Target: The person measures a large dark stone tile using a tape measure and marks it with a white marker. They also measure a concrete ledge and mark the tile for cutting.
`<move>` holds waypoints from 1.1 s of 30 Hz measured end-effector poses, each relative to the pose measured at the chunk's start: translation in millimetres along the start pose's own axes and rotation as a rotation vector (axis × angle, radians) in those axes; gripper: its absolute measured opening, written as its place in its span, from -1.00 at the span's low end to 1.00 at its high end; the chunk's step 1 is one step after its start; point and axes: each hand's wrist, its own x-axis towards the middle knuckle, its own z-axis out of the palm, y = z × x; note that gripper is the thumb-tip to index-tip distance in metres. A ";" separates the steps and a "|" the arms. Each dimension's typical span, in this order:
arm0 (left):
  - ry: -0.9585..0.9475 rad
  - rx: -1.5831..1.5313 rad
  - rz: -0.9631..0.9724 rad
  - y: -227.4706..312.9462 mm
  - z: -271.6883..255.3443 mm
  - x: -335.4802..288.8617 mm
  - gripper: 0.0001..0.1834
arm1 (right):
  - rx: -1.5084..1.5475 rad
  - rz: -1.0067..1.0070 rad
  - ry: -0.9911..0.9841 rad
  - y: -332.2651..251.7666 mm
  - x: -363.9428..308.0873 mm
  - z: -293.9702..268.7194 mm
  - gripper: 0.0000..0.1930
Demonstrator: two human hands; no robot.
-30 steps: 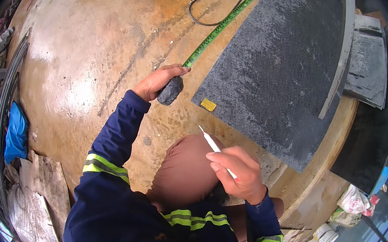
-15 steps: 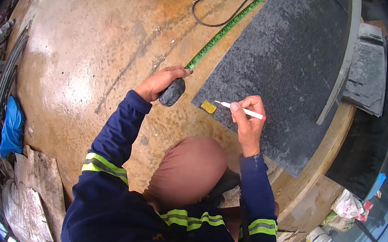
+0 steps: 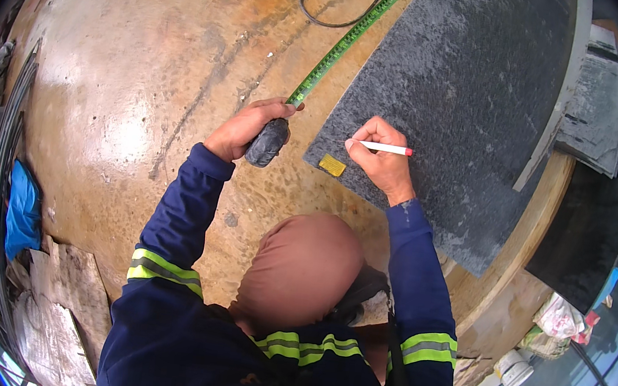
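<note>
My left hand (image 3: 244,131) is closed round a dark, rounded tape measure (image 3: 267,142). Its green blade (image 3: 347,42) runs out from my fingers toward the far edge, beside the left side of a dark grey stone slab (image 3: 450,95). In my right hand (image 3: 382,163), a white marker pen (image 3: 386,148) with a pinkish-red end is pinched. That hand is over the slab near its near-left corner, and the pen's tip is partly hidden by the fingers. A yellow sticker (image 3: 332,166) lies on that corner, just below the pen.
A thin dark cable (image 3: 305,2) loops on the wet brown floor (image 3: 131,81). Grey slab pieces (image 3: 596,111) lie at the right, past a pale strip (image 3: 554,114). A blue bag (image 3: 23,210), black hoses and broken boards (image 3: 58,317) line the left side. A white bucket (image 3: 512,370) stands lower right.
My right hand has moved up and a little left over the slab, away from the sticker, with the marker pen. My left hand stays on the tape measure, shifted slightly left.
</note>
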 end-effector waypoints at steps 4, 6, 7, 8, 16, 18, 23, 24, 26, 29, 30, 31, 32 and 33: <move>-0.054 -0.021 -0.004 1.6 0.5 -0.6 -0.56 | -0.098 0.004 -0.012 2.4 0.7 0.5 -0.84; -0.036 0.013 -0.040 2.6 2.9 -2.8 -0.54 | -0.105 -0.004 -0.011 3.0 1.3 -1.3 -0.83; -0.027 0.031 -0.056 2.7 5.1 -5.0 -0.53 | -0.012 0.002 0.006 3.3 1.5 -2.7 -0.83; -0.032 0.030 -0.074 2.0 8.1 -8.5 -0.53 | 0.072 0.003 0.023 3.6 1.7 -4.7 -0.84; -0.172 -0.086 -0.197 -38.0 50.9 -43.6 -0.52 | 0.234 0.038 0.037 3.5 1.2 -15.3 -0.84; -0.216 -0.118 -0.219 -52.2 62.3 -39.4 -0.51 | 0.262 0.067 0.025 2.5 1.1 -17.1 -0.84; -0.293 -0.208 -0.260 -76.1 78.2 -31.3 -0.46 | 0.211 0.049 -0.027 2.0 1.1 -20.4 -0.84; -0.300 -0.215 -0.260 -78.7 79.5 -30.9 -0.46 | 0.197 0.048 -0.030 2.5 0.8 -20.8 -0.84; -0.323 -0.223 -0.259 -81.7 80.8 -30.6 -0.44 | 0.176 0.044 -0.038 3.9 0.3 -19.9 -0.84; -0.338 -0.231 -0.273 -82.8 80.4 -29.8 -0.43 | 0.172 0.041 -0.044 4.4 0.3 -17.2 -0.84; -0.347 -0.229 -0.264 -82.8 80.1 -29.6 -0.43 | 0.181 0.043 -0.042 3.6 0.9 -15.9 -0.85; -0.351 -0.224 -0.258 -82.7 79.7 -29.2 -0.42 | 0.190 0.044 -0.041 1.9 1.5 -15.2 -0.85; -0.356 -0.215 -0.261 -82.5 79.4 -29.0 -0.42 | 0.168 0.049 -0.054 -0.8 2.8 -15.0 -0.86; -0.361 -0.224 -0.262 -82.4 79.0 -28.9 -0.41 | 0.146 0.053 -0.067 -4.4 4.7 -15.4 -0.87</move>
